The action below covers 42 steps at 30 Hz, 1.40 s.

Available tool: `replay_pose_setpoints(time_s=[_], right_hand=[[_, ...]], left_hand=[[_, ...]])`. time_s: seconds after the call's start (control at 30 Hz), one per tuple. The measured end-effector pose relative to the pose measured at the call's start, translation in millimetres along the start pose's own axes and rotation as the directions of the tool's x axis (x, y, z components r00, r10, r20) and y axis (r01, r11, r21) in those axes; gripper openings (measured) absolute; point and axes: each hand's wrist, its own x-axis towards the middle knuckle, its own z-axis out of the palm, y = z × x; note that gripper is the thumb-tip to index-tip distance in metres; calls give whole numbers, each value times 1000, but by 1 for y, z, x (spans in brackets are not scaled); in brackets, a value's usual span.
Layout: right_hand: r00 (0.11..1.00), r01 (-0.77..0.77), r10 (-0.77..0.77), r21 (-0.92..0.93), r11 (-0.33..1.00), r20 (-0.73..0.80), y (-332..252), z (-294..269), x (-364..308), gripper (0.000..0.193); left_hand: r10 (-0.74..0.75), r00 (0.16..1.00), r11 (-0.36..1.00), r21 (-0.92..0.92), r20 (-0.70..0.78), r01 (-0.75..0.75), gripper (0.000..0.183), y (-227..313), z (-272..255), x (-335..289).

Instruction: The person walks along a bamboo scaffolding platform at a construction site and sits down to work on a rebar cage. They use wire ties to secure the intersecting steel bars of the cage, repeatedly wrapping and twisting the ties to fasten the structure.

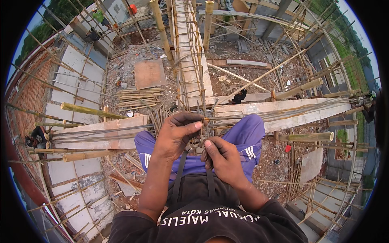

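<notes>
Thin tie wire runs between my two hands, above my lap where the steel bars cross. My left hand is closed, thumb and fingertips pinching the wire close to a rusty bar. Lower and to the right, my right hand is closed around strands of the same wire, thumb on top. Its lower fingers are partly hidden. Straight ahead lies a long rebar cage with square stirrups, in a wooden beam form. Bunched bar ends stick up beside my left hand.
Board forms with long bars stretch to the left and right. Bamboo poles jut around me. Far below is rubble ground with a brown board and stacked bamboo. Other people are at the left, ahead and far right.
</notes>
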Motion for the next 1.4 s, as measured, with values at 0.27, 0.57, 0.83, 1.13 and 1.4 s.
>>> replay_pose_setpoints(time_s=[0.27,0.57,0.83,1.13,1.4], right_hand=[[999,32,-32,1,999,9,6,1,0,24],[931,305,-356,-360,882,-84,3,4,1,16],[935,337,-353,-410,848,37,1,1,7,19],[895,420,-416,-618,665,161,37,-28,2,18],[845,528,-384,-694,489,372,32,-20,-20,17]], left_hand=[[64,997,997,39,-46,-63,29,-3,1,1],[-22,1000,995,-101,-1,22,27,-20,18,-10],[121,992,966,-228,-18,-122,16,-30,7,-14],[116,983,872,-460,-139,-168,14,10,-3,-2],[212,947,771,-555,-241,-313,16,29,-25,10]])
